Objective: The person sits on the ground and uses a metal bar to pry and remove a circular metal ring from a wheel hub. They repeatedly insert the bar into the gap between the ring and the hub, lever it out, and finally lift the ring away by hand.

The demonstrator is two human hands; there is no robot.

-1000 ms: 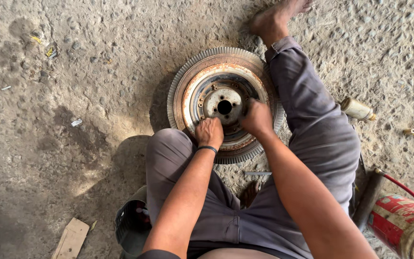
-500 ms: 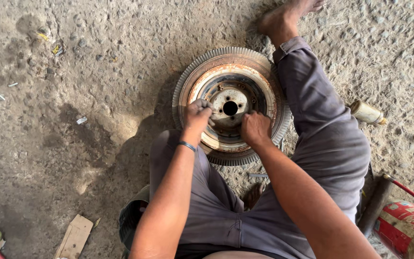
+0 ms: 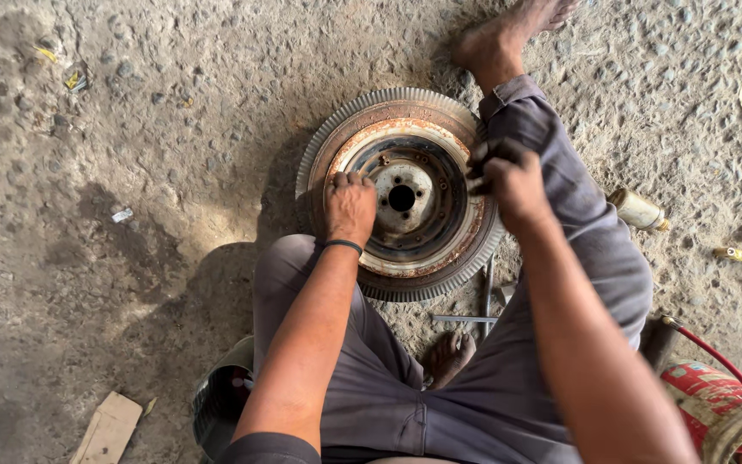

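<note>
dark round bucket nearest, half hidden by thigh | red cylinder with red hose cut off by frame, right of wheel | small rusty steel wheel with grey ribbed tyre on dirt between legs | left hand fingers curled on rim's left | right hand fingers clenched at rim's right edge, grip unclear
</note>
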